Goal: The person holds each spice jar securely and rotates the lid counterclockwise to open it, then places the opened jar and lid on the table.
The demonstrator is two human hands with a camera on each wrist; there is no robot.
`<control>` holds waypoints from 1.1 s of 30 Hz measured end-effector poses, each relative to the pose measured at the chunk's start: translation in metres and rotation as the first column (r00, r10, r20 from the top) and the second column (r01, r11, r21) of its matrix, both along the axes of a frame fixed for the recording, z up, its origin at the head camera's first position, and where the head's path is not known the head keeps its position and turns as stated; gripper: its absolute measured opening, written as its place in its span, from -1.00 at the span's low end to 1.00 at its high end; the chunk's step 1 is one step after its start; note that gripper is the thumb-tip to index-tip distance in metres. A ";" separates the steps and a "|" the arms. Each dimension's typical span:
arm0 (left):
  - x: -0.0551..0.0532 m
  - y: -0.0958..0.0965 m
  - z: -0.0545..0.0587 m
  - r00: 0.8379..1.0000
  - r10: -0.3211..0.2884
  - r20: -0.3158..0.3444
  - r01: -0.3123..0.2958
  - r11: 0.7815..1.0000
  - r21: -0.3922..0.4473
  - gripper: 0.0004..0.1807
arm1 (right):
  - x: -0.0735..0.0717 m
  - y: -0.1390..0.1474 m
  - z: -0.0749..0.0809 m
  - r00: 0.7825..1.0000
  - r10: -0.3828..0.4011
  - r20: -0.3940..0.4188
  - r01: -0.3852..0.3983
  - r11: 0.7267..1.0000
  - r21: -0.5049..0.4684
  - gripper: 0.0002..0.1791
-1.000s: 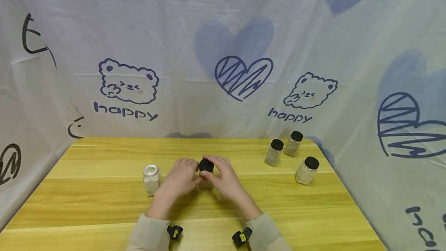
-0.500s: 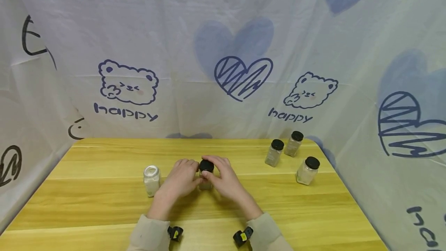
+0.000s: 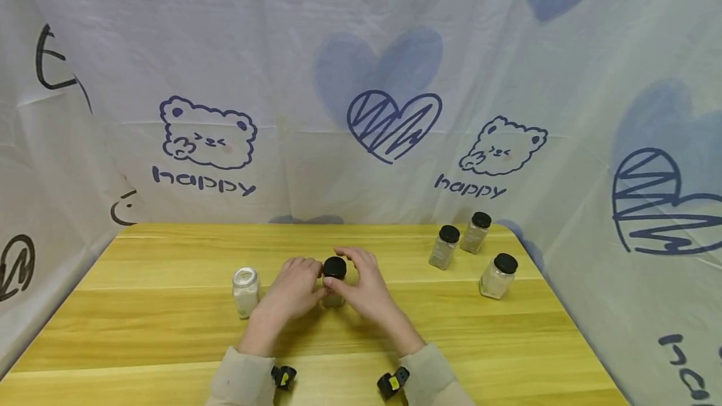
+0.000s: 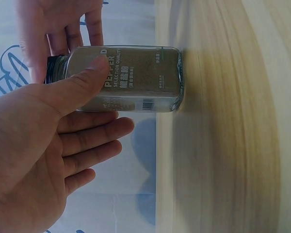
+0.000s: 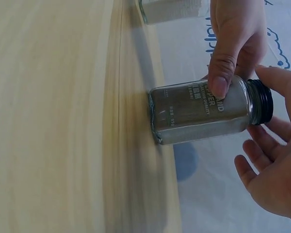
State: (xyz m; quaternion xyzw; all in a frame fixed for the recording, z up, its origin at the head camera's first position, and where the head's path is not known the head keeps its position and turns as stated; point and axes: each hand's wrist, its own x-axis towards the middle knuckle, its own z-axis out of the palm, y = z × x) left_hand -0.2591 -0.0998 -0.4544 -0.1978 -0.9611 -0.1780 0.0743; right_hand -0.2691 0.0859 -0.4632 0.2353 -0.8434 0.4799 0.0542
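Observation:
A square glass pepper jar (image 4: 140, 73) with a black screw lid (image 3: 334, 267) stands upright on the table, brownish powder inside. My left hand (image 3: 294, 287) holds its body, thumb across the printed label and fingers behind. Around the lid sits my right hand (image 3: 365, 290), its thumb by the near edge and its other fingers spread loosely. In the right wrist view the right fingertips (image 5: 262, 138) lie just below the lid. Left of the hands stands a jar of white contents (image 3: 245, 296), its pale, round mouth showing without a black lid.
Three black-lidded jars stand at the right: a greyish one (image 3: 442, 250), another behind it (image 3: 475, 235), and a pale-filled one (image 3: 496, 279) nearer. A printed white cloth (image 3: 304, 143) hangs behind the wooden table (image 3: 169, 356).
My right fingers have lifted and spread away from the far side of the lid. The left hand and the jars stay where they were.

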 end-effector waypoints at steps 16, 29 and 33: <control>0.001 -0.001 0.000 1.000 -0.008 -0.018 0.008 1.000 0.000 -0.69 | 0.001 -0.002 0.001 1.000 -0.019 -0.018 0.020 1.000 0.019 -0.50; 0.000 0.000 0.000 1.000 -0.003 -0.011 0.003 1.000 -0.005 -0.69 | 0.002 -0.003 0.002 0.999 0.022 -0.034 -0.020 0.997 0.076 -0.47; 0.000 0.000 0.000 1.000 -0.002 -0.007 0.002 1.000 -0.005 -0.68 | 0.001 -0.003 0.003 0.998 0.030 -0.047 -0.027 0.997 0.076 -0.48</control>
